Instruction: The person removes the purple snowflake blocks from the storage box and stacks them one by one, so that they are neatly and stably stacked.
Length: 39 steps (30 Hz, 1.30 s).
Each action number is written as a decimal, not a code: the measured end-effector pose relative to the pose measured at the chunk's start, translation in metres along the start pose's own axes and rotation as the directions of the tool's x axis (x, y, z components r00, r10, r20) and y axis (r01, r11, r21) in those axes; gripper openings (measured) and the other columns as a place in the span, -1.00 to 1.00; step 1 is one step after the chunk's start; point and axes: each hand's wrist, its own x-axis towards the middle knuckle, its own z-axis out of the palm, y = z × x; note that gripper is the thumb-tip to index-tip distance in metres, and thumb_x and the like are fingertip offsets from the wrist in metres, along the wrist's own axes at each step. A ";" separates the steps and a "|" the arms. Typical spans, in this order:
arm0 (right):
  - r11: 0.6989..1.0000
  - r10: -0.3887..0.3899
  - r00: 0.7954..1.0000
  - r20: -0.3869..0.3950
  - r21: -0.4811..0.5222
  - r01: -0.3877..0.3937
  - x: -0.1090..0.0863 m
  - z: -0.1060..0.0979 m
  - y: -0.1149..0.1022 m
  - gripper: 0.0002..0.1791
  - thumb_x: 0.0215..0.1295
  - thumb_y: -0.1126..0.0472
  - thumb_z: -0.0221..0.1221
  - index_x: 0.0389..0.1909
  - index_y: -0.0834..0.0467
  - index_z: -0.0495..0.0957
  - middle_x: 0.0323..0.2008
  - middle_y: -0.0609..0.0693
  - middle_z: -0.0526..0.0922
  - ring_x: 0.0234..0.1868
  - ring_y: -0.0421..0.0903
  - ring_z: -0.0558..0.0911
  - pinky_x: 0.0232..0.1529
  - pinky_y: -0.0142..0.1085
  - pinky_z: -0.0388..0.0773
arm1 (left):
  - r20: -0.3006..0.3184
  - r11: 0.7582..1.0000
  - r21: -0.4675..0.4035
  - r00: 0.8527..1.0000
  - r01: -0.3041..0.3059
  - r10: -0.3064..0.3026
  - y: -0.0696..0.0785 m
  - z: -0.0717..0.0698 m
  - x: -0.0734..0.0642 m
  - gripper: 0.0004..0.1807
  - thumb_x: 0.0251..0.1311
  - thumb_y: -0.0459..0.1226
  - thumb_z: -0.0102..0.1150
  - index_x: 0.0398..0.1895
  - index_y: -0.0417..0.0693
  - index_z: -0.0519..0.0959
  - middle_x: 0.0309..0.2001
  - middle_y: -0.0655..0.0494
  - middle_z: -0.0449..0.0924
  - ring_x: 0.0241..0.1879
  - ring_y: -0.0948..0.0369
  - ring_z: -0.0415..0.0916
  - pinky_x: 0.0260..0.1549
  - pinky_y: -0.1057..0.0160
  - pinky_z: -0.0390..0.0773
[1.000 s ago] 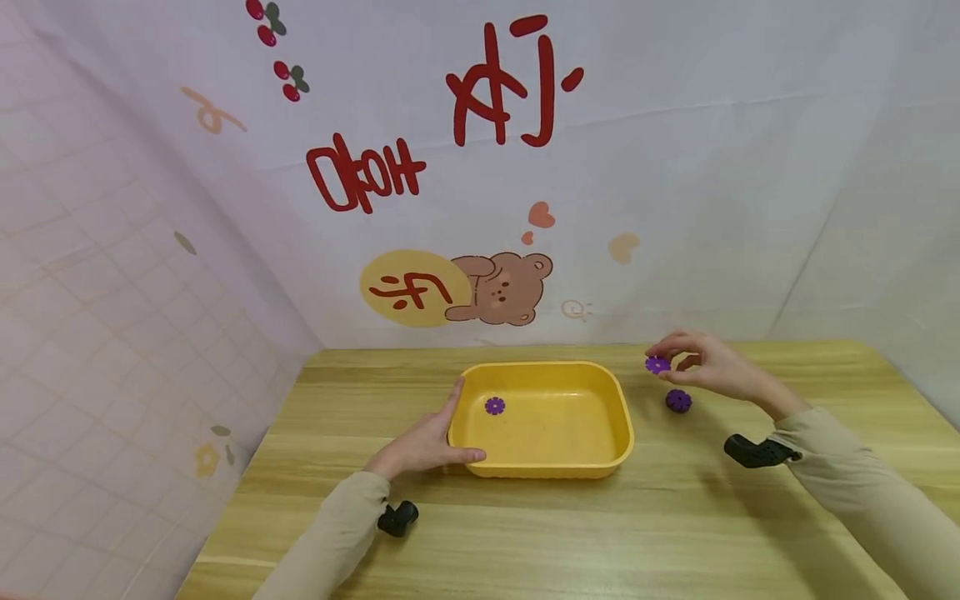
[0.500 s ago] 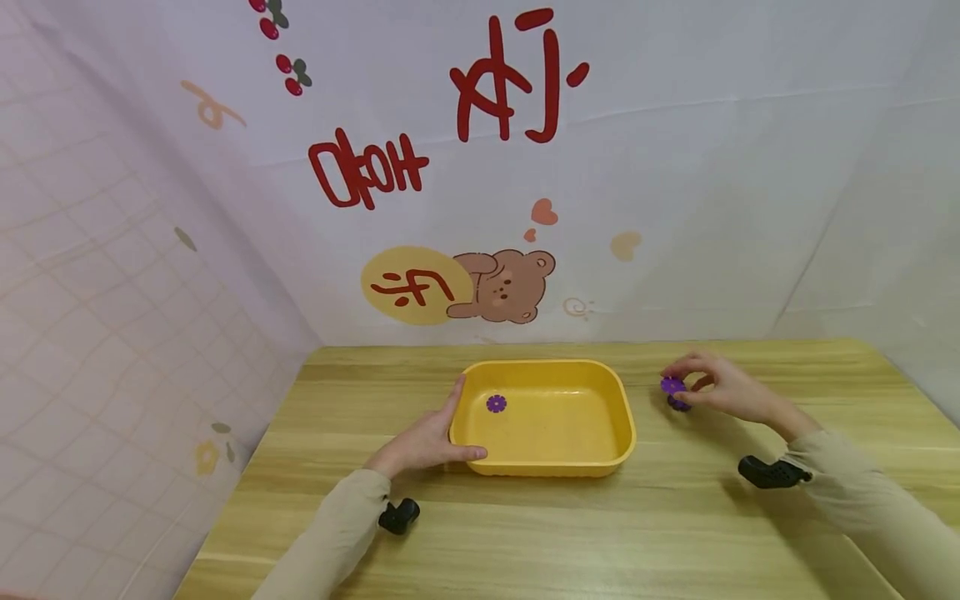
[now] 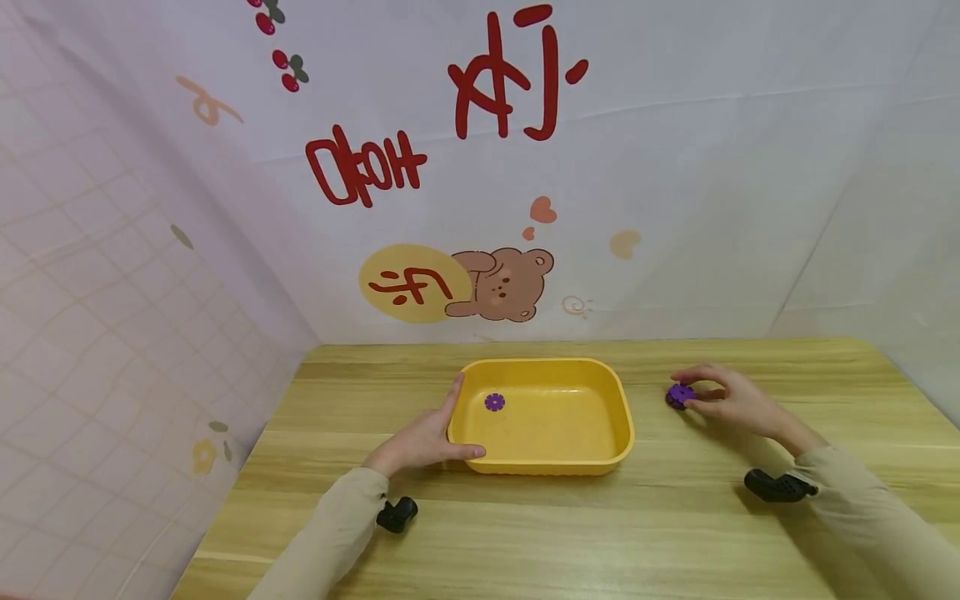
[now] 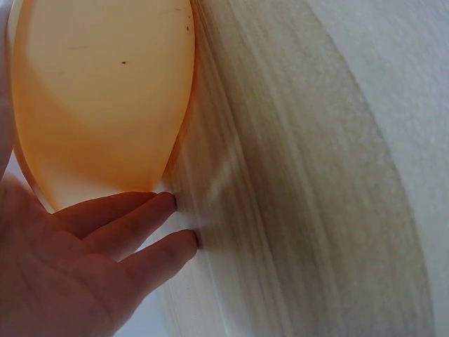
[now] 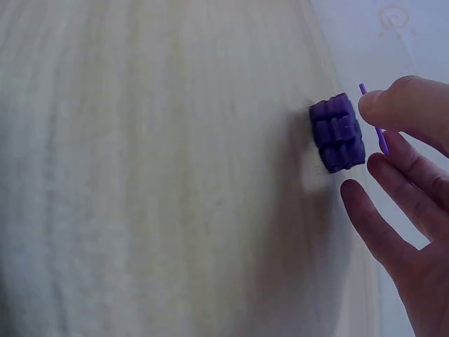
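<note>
My left hand [image 3: 420,439] grips the left end of a yellow plastic tray [image 3: 543,467], its thumb over the near rim. In the left wrist view its fingers lie against the outer wall. One purple snowflake disc [image 3: 495,402] lies flat inside, towards the left. To the right of the tray, my right hand [image 3: 738,406] pinches another disc [image 5: 383,143] between thumb and fingers. That disc is held just over a short stack of purple discs [image 5: 338,132] on the table. Edge-on in the right wrist view, a small gap shows between the disc and the stack.
The wooden table [image 3: 570,542] meets a white printed cloth [image 3: 675,183] along its back edge. Another cloth wall [image 3: 112,333] stands at the left. A black wrist device [image 3: 780,486] hangs under the right sleeve, and another [image 3: 397,515] under the left.
My right hand has moved a little right and nearer, bringing the pinched disc from behind and left of the stack to over it. My left hand and the tray have stayed put.
</note>
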 end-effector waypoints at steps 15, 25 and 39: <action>1.000 0.001 0.999 -0.049 -0.009 -0.002 -0.003 0.006 0.005 -0.60 0.10 0.56 0.28 0.01 0.46 0.52 -0.06 0.34 0.54 -0.06 -0.29 0.53 -0.16 -0.45 0.55 | 0.000 1.000 0.015 1.000 0.012 -0.012 0.000 -0.001 0.000 0.35 0.01 0.17 0.37 0.53 0.02 -0.46 -0.46 0.09 0.47 -0.45 0.22 0.41 -0.32 0.21 0.44; 1.000 0.004 0.998 -0.064 -0.028 -0.005 -0.004 0.008 0.006 -0.59 0.07 0.56 0.31 -0.01 0.49 0.50 -0.08 0.19 0.57 -0.10 -0.23 0.55 -0.19 -0.40 0.57 | 0.000 1.000 0.008 1.000 0.012 -0.012 0.000 0.000 0.001 0.35 0.01 0.16 0.37 0.53 0.02 -0.47 -0.41 0.08 0.49 -0.42 0.22 0.43 -0.27 0.20 0.45; 0.999 -0.016 0.997 -0.080 0.038 0.019 0.003 0.004 0.002 -0.60 0.07 0.62 0.26 -0.02 0.52 0.47 -0.03 0.34 0.48 -0.05 -0.23 0.52 -0.16 -0.42 0.56 | 0.002 1.000 -0.001 1.000 0.009 -0.009 0.000 0.000 0.001 0.35 0.01 0.15 0.38 0.53 0.04 -0.47 -0.36 0.05 0.50 -0.40 0.20 0.44 -0.22 0.18 0.45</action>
